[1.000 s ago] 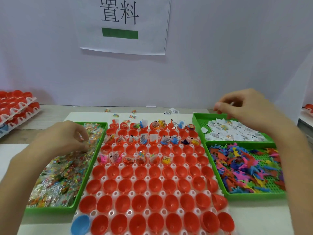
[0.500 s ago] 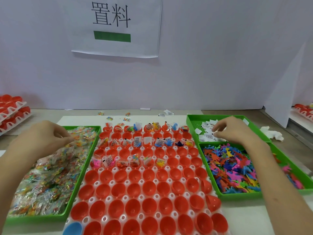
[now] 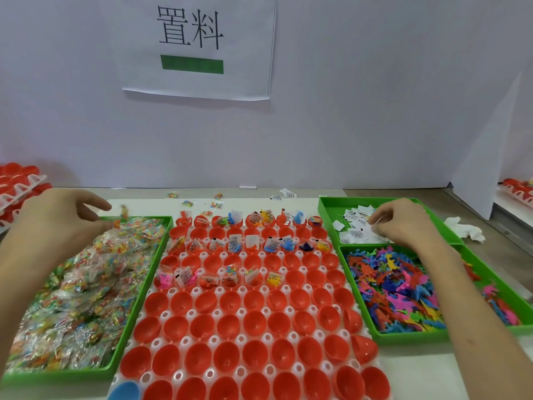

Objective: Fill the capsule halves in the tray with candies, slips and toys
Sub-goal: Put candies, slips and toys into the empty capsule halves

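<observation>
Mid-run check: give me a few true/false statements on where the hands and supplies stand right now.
1. The candies lie left of the capsule tray. True.
2. The right hand rests on the capsule tray. False: it is at the slips, at the far right.
3. The nearest rows of capsule halves are empty. True.
4. All of them are red. False: one blue half sits at the near left corner.
5. The left hand is above the far end of the candies. True.
</observation>
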{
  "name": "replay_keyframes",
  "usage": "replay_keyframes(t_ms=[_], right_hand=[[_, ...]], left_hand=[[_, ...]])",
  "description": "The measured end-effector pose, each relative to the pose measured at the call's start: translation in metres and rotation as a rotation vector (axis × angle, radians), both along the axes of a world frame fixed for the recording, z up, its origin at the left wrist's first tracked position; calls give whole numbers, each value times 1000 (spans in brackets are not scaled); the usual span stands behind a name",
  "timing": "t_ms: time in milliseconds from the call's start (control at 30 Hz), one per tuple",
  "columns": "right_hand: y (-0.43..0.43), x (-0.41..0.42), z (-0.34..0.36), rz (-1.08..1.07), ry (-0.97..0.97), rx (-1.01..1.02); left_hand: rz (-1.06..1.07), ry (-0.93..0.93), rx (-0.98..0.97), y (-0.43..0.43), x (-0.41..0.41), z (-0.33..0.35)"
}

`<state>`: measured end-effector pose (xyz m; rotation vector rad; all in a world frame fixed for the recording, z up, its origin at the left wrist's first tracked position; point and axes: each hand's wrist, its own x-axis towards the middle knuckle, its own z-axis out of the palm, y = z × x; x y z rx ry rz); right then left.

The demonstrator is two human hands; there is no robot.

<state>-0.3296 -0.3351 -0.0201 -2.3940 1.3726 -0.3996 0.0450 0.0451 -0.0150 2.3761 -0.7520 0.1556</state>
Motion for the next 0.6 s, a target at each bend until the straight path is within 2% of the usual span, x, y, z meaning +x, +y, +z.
replay_keyframes(t_ms=[233,433,600], right_hand=[[-5,3,-2,-30,-32,-63],[2,12,-14,185,71,27],[6,16,-15,182,118,-16]], left_hand=[[-32,-29,6,-2,-11,3],[-55,-63,-52,-7,-31,14],[-67,-7,-85,-10,-40,18]])
